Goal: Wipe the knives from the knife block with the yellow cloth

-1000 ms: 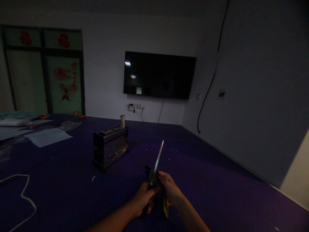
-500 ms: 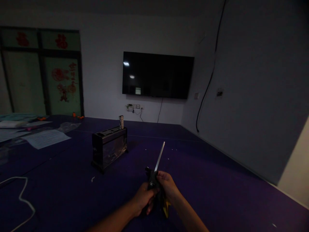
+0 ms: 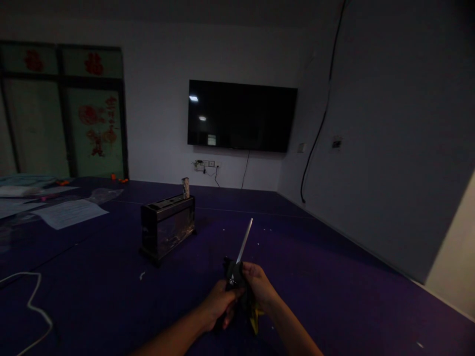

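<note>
Both my hands meet low in the middle of the view over a dark purple surface (image 3: 334, 277). My left hand (image 3: 218, 304) is closed round the black handle of a knife (image 3: 243, 244), whose thin bright blade points up and away. My right hand (image 3: 258, 284) is closed against the same handle from the right, with a yellow cloth (image 3: 255, 321) hanging under it. A dark knife block (image 3: 166, 225) with slots on top stands a little beyond and to the left, a pale handle (image 3: 185, 188) sticking out of its far end.
Sheets of paper (image 3: 69, 212) and clear plastic lie at the far left. A white cable (image 3: 29, 301) curls at the lower left. A black TV (image 3: 241, 116) hangs on the back wall. A glass door (image 3: 67, 111) with red cut-outs is at left.
My hands and the knife keep almost the same pose. The view has shifted slightly, so the block and TV sit a little further left than one second ago.
</note>
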The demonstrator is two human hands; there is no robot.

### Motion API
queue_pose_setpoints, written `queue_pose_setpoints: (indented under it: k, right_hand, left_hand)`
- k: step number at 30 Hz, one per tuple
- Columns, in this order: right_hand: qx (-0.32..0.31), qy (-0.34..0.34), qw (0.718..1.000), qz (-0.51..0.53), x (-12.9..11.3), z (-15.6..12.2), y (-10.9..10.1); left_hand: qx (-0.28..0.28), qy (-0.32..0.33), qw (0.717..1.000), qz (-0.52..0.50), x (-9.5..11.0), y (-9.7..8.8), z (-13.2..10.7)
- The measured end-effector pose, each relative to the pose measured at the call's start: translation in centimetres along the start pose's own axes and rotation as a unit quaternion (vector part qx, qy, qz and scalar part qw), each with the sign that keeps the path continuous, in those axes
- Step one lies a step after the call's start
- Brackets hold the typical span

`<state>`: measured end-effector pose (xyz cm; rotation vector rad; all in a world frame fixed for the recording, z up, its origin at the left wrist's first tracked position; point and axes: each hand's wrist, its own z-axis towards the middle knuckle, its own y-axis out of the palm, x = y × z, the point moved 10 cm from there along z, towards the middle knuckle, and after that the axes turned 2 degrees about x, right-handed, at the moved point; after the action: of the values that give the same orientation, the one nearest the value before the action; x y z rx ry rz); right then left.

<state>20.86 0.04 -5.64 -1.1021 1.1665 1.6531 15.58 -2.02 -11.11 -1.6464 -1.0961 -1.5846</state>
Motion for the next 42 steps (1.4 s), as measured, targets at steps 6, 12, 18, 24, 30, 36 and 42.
queue_pose_setpoints:
  k: [6,12,18,24,30,36,42]
  right_hand:
    - [0.105,0.007,0.994,0.004,0.7,0.0,-2.6]
    - [0.129,0.009,0.992,0.014,0.8,-0.1,-3.1]
    - [0.115,0.007,0.991,0.062,-0.3,-0.5,-1.7]
    - [0.113,-0.002,0.992,0.063,-0.7,-0.5,-1.7]
    - [0.065,0.005,0.996,0.061,-0.8,-0.5,-0.8]
    - [0.058,0.003,0.997,0.055,-0.7,-0.3,-0.7]
    - [0.064,-0.016,0.997,0.043,-1.1,-0.3,-1.1]
  left_hand:
    - [0.007,0.006,1.0,0.002,0.1,0.0,0.0]
    - [0.012,-0.007,1.0,0.0,-0.3,-0.2,0.3]
    - [-0.013,-0.004,1.0,0.001,-0.5,0.0,0.4]
    - [-0.013,-0.008,1.0,0.013,-0.7,0.0,0.3]
    - [-0.018,-0.003,1.0,0.012,-0.4,0.2,0.1]
    - [-0.025,0.002,0.999,0.023,-0.1,0.4,-0.1]
    - [-0.023,0.008,0.999,0.033,0.0,0.4,0.1]
